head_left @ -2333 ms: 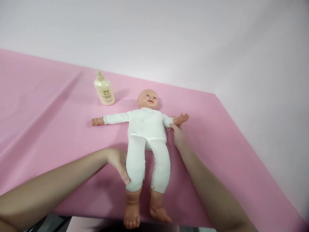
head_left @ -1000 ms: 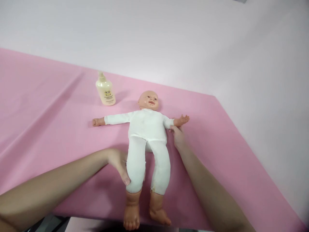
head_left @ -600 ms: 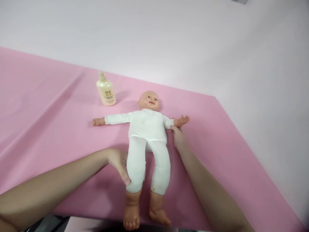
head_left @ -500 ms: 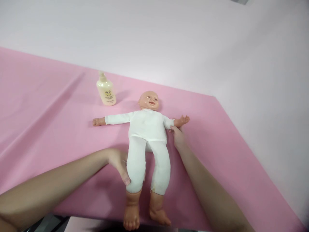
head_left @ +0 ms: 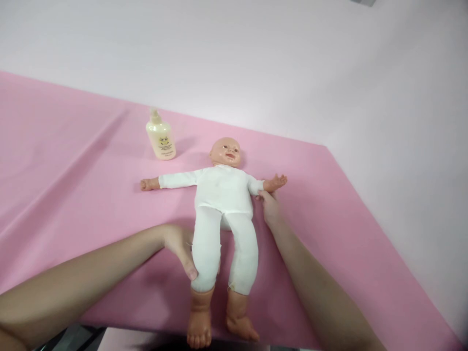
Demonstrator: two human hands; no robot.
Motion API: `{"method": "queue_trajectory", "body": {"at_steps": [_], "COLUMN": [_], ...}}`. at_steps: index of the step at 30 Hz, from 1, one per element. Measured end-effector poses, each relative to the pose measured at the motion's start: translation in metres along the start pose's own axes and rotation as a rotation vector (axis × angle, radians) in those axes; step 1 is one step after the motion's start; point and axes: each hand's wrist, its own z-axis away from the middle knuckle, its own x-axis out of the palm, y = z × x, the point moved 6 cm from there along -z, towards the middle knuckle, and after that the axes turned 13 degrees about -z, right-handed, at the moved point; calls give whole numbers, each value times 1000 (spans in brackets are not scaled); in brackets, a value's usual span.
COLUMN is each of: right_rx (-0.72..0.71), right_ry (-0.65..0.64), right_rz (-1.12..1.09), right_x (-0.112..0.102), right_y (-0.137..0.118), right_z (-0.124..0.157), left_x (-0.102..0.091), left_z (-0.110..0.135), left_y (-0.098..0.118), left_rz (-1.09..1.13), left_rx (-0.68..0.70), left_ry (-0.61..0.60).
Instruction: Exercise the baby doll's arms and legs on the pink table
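Observation:
A baby doll (head_left: 224, 190) with a white cloth body lies on its back, its head away from me and its feet at the near table edge. My left hand (head_left: 181, 248) is wrapped round the doll's leg on the left, thumb along its outer side; most of the fingers are hidden under the leg. At the doll's arm on the right, my right hand (head_left: 269, 204) is closed on the sleeve just short of the plastic hand. The doll's other arm lies stretched out to the left.
A pale yellow pump bottle (head_left: 161, 139) stands upright behind the doll's left-hand arm. Pink cloth (head_left: 91, 204) covers the table, with folds at the left. A white wall or sheet (head_left: 234, 63) rises behind it.

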Motion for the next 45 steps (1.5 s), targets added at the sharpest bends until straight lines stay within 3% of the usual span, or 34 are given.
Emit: {"method": "queue_trajectory", "body": {"at_steps": [14,30,45], "right_rx": [-3,26,18], "right_ry": [55,18,-39], "right_rz": [-32,-39,55], "right_x": [-1,-5,-4], "right_y": [-1,3,3], "right_z": [1,-1,-2], "left_x": [0,3,1], "left_z": [1,2,1], "left_y": [2,-5,2], "left_rz": [-40,-19,-56], "left_rx": [-33,-61,-21], "left_ry": [-3,8,21]}}
